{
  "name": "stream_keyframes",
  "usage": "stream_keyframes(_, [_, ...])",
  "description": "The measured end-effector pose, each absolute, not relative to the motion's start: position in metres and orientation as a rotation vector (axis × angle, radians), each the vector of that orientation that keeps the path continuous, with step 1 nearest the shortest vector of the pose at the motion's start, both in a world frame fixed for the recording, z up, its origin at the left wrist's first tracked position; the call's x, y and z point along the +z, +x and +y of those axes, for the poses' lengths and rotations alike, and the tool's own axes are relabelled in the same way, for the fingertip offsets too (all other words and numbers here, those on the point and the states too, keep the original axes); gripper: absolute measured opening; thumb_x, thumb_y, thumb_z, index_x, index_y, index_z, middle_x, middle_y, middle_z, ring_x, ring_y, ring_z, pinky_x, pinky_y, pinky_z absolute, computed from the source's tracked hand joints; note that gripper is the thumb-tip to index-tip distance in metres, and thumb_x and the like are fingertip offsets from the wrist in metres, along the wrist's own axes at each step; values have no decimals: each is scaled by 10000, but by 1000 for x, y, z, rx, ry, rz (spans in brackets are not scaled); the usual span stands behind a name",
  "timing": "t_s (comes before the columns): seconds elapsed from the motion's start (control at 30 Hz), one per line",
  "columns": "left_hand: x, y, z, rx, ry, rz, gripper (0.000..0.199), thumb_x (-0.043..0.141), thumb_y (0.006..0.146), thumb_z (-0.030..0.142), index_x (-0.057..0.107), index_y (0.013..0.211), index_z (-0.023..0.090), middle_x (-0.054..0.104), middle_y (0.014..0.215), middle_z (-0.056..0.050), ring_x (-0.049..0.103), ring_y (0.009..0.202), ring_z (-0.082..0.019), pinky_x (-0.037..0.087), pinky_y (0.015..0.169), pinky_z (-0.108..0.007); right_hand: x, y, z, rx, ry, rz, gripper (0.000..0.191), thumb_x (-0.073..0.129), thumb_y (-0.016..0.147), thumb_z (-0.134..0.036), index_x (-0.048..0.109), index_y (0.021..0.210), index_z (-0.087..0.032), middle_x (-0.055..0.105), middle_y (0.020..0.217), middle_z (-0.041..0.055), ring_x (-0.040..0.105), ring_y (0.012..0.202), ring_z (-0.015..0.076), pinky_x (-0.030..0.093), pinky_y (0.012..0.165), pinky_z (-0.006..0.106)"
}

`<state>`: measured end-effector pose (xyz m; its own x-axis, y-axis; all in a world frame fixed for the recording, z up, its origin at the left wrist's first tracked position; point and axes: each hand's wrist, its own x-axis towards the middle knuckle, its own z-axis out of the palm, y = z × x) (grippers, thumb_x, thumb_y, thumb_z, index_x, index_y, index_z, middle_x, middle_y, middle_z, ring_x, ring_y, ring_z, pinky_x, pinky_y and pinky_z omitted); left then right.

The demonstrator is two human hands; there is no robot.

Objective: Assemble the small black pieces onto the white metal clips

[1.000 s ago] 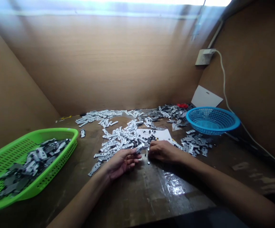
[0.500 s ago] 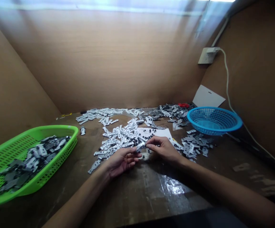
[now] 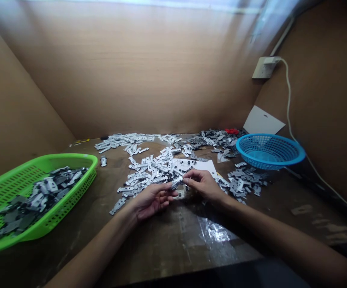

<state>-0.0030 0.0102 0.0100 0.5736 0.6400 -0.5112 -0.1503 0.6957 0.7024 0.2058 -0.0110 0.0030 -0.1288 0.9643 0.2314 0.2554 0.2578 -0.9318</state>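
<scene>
Between my hands, over the near edge of a pile, is a small silvery metal part (image 3: 177, 182). My left hand (image 3: 153, 200) pinches its left end between thumb and fingers, palm turned up. At its other end the fingertips of my right hand (image 3: 205, 185) are closed; whether they grip the metal part or a tiny piece against it I cannot make out. Just behind lie a heap of pale metal plates (image 3: 149, 170) and several small black pieces (image 3: 191, 163), some of them on a white sheet (image 3: 207, 166).
A green basket (image 3: 91, 166) with grey and silver parts stands at left. At right is a blue basket (image 3: 271, 160), with grey plates (image 3: 242, 182) before it. More parts line the back wall. A white cable (image 3: 287, 96) runs from a wall socket (image 3: 265, 68).
My right fingertips have shifted slightly onto the end of the metal part. The whole view has tipped a little, so everything sits slightly higher in the picture.
</scene>
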Motion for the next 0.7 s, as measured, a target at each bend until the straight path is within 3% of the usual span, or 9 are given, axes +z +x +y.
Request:
stream_keyframes(0.3, [9, -3, 9, 511, 659, 849, 236, 662, 740, 229, 595, 931, 107, 684, 867, -106, 634, 602, -91, 516, 540, -144, 5, 207, -13, 699, -1132, -1801, 105, 579, 786, -262, 649, 820, -191, 585, 848, 45, 539, 797, 167, 414, 701, 277])
stream_keyframes(0.5, [9, -3, 8, 516, 670, 823, 237, 668, 735, 236, 605, 920, 102, 682, 873, -112, 636, 627, -99, 520, 565, -153, 8, 208, -13, 772, -1102, -1756, 103, 593, 774, -270, 649, 777, -182, 592, 847, 43, 544, 810, 169, 409, 736, 283])
stream_keyframes(0.7, [9, -3, 8, 518, 679, 808, 268, 671, 733, 243, 609, 940, 85, 680, 886, -128, 637, 634, -106, 521, 565, -159, -2, 207, -10, 1213, -1187, -1481, 273, 611, 744, -416, 613, 853, -165, 525, 636, -18, 441, 508, 92, 346, 487, 218])
